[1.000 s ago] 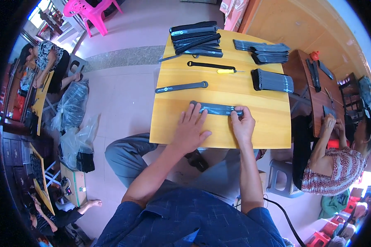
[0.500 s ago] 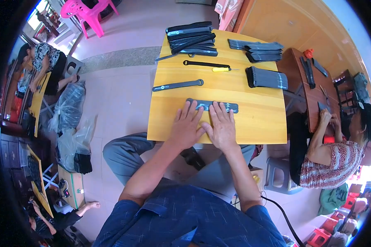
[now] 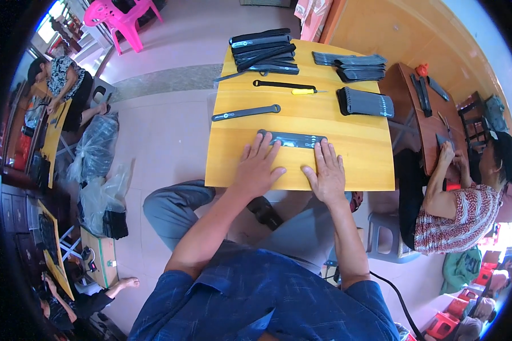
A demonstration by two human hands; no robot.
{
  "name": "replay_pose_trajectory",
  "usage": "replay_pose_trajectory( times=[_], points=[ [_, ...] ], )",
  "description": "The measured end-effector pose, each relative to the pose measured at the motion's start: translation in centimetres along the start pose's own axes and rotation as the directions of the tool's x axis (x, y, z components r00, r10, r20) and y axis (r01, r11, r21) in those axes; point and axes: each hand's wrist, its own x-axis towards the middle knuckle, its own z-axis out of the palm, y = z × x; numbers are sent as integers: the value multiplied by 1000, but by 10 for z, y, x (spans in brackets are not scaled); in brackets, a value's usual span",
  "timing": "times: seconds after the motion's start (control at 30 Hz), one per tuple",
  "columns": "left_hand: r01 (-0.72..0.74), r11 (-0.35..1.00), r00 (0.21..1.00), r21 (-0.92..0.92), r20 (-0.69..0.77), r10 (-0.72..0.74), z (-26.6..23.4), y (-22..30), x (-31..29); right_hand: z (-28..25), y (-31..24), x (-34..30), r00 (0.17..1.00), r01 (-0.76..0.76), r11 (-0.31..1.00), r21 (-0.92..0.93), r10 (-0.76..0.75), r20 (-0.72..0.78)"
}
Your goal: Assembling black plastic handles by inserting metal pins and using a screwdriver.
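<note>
A dark grey flat piece [image 3: 293, 140] with pale printing lies crosswise on the yellow wooden table [image 3: 358, 170], near its front edge. My left hand [image 3: 257, 169] rests flat with its fingertips over the piece's left part. At the piece's right end lie the fingertips of my right hand [image 3: 327, 173], fingers spread and thumb out. Neither hand grips anything. Beyond them is a single dark strap [image 3: 246, 112] with a ring-shaped end. Farther back, a thin black strap [image 3: 279, 85] lies beside a yellow-handled awl-like tool [image 3: 304, 91].
Black straps [image 3: 264, 54] are heaped at the back left of the table. Dark flat pieces form stacks at the back right [image 3: 358, 71] and right [image 3: 367, 102]. A person [image 3: 461, 210] works at a brown table [image 3: 421, 122] on my right. Plastic bags [image 3: 96, 148] lie on the left floor.
My right hand has slid right along the piece to its right end, uncovering its middle. My left hand remains on the left part, nearly in place.
</note>
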Motion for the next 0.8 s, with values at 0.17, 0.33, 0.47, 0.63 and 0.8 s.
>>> replay_pose_trajectory(
  times=[0.17, 0.33, 0.47, 0.63, 0.8],
  points=[
    [-19, 997, 993, -74, -118, 10, 5, -12, -10, 0, 4, -2, 1000, 3, 1000, -1, -3, -6],
    [51, 997, 978, -58, -198, -61, 4, -40, -32, 1, 2, 0, 999, -19, 999, 39, 20, -26],
    [78, 997, 983, -3, -165, -77, 4, -37, -32, 4, 0, 2, 997, -61, 998, 33, 62, -44],
    [57, 998, 981, 8, -188, -54, 0, -35, -33, 1, 1, 2, 998, -49, 999, 6, 50, -42],
    [55, 998, 981, 13, -189, -51, 0, -34, -33, 0, 1, 2, 997, -69, 997, 28, 69, -13]
  ],
)
